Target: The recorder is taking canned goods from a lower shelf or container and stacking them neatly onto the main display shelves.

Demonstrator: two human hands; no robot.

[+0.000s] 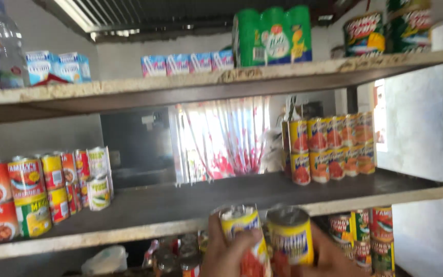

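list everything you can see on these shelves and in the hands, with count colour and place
held cans: two, yellow with grey lids, bottom centre
stacked cans: many, yellow and red, middle shelf right
mixed cans: many, red, yellow, green, middle shelf left
green bottle pack: one, top shelf centre
small cartons: several, blue and white, top shelf
clear bottle: one, top shelf left
lower cans: several, red and green, bottom right
shelf: grey, worn
left hand: on left can
right hand: on right can
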